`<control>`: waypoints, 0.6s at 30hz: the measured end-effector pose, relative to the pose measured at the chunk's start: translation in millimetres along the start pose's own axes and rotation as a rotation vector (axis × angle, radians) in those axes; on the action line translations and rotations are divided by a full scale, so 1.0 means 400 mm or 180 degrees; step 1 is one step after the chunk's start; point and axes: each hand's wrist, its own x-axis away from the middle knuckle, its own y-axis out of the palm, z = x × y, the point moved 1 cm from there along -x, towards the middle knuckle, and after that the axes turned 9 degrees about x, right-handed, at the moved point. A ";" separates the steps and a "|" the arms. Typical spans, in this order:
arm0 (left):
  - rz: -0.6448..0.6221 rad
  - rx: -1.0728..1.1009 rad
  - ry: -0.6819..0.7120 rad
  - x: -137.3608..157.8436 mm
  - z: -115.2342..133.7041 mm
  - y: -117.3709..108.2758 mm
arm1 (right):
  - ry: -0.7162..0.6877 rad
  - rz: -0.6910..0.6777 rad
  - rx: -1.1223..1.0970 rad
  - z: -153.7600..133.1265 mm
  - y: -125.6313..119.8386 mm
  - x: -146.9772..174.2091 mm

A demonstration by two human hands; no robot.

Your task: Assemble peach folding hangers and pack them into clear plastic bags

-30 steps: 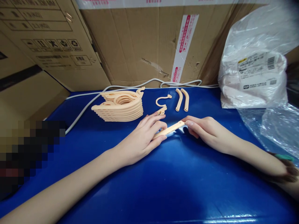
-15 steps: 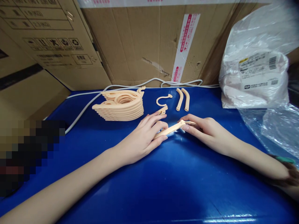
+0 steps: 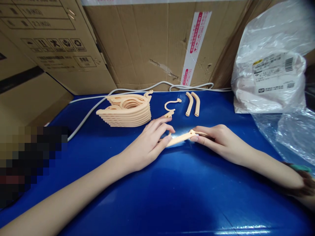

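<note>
My left hand (image 3: 155, 139) pinches the left end of a beige plastic hanger arm (image 3: 180, 139), thumb in front and fingers curled behind. My right hand (image 3: 216, 139) is closed on the arm's right end, where a small hole shows and a thinner beige strip runs under the fingers. Just beyond my left fingertips, another beige hanger piece (image 3: 169, 113) sticks up, partly hidden by them. Farther back lie a loose beige hook (image 3: 169, 106) and two curved hanger arms (image 3: 193, 104) side by side. A stack of folded beige hangers (image 3: 124, 114) stands to the left.
All this rests on a blue table (image 3: 157, 196). Cardboard boxes (image 3: 147, 39) stand along the back and left. A white cable (image 3: 137, 91) runs along the rear edge. On the right sits a white plastic bag (image 3: 268, 75) with clear film (image 3: 295, 131) beside it.
The hanger arm's right end has dropped slightly, along with my right fingers. My left hand has shifted a little to the left along the arm, baring more of it.
</note>
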 end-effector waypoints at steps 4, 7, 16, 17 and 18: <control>0.0167 0.0386 -0.0333 0.001 -0.004 -0.002 | -0.0154 -0.0023 0.0269 0.005 0.007 0.002; 0.0236 0.0451 -0.0294 -0.003 -0.006 -0.004 | -0.0221 -0.0027 0.0461 0.007 0.010 0.005; 0.0234 0.0347 -0.0196 -0.002 -0.005 0.001 | -0.0623 0.0440 0.1071 -0.005 0.008 0.009; 0.0203 0.0281 -0.0136 -0.001 -0.003 0.003 | -0.0671 0.0488 0.1126 -0.007 0.009 0.009; 0.0159 0.0191 -0.0056 0.000 -0.001 0.005 | -0.0707 0.0519 0.1163 -0.008 0.009 0.009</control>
